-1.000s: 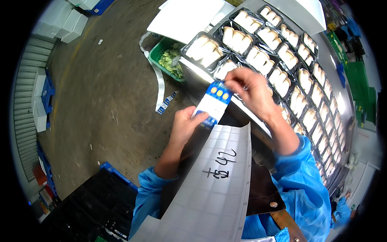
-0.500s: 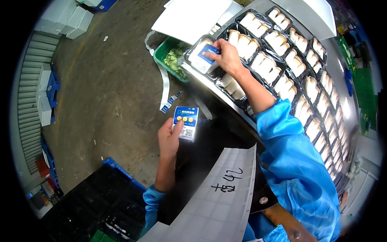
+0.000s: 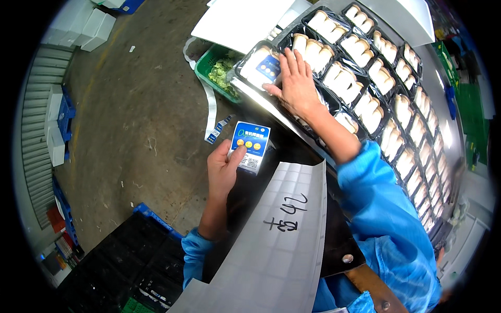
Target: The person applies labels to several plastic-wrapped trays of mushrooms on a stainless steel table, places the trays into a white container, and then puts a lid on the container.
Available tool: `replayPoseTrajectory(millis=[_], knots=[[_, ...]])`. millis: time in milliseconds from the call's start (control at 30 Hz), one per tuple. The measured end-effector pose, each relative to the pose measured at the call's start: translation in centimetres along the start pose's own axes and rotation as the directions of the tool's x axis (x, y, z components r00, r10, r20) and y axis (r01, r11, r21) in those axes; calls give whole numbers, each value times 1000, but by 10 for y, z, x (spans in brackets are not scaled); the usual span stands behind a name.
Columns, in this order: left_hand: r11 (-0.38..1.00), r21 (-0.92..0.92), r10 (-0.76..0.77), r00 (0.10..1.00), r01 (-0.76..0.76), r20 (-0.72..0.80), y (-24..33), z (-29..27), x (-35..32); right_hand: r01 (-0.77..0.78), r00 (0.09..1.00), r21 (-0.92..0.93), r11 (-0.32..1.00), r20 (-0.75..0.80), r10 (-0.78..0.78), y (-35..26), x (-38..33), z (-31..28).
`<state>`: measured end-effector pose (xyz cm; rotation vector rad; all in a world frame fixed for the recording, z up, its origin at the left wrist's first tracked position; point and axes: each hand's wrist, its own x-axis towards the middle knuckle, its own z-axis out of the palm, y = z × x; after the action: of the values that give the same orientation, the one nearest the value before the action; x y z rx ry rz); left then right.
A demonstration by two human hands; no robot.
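My left hand (image 3: pixel 224 166) grips a stack of labels (image 3: pixel 251 136), blue above and white below, with the thumb across its face. My right hand (image 3: pixel 298 86) is open, fingers stretched out over the right edge of a film-wrapped mushroom tray (image 3: pixel 251 69) at the table's near left corner. On that tray's film lies a blue and white label (image 3: pixel 269 66), partly beside my fingers. Beyond the hand, several more black trays of thick white mushrooms (image 3: pixel 342 81) stand in rows. A tray under my right wrist is partly hidden.
A green basket (image 3: pixel 201 70) with leafy scraps stands below the corner of the metal table (image 3: pixel 441 68). White backing strip (image 3: pixel 211 104) trails to the floor. A white sheet with handwriting (image 3: pixel 284 208) juts up in front of me; black crates (image 3: pixel 115 261) sit at lower left.
My right hand has gone from pinching at the label to lying spread at the tray's right side, leaving the label on the film. My left hand and labels have shifted slightly up and right.
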<state>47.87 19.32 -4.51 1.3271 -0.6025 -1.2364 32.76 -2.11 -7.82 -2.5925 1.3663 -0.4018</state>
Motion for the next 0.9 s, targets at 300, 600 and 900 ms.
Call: replayPoseTrajectory(millis=[300, 600, 900], knots=[[915, 342, 118, 955, -211, 273, -3, 5, 19, -362, 903, 816, 450, 427, -47, -33, -84, -104], [973, 215, 38, 977, -84, 208, -13, 41, 18, -154, 985, 579, 801, 158, 75, -34, -127, -96], [916, 343, -252, 963, 207, 91, -27, -17, -17, -247, 967, 323, 914, 27, 252, 64, -94, -63]])
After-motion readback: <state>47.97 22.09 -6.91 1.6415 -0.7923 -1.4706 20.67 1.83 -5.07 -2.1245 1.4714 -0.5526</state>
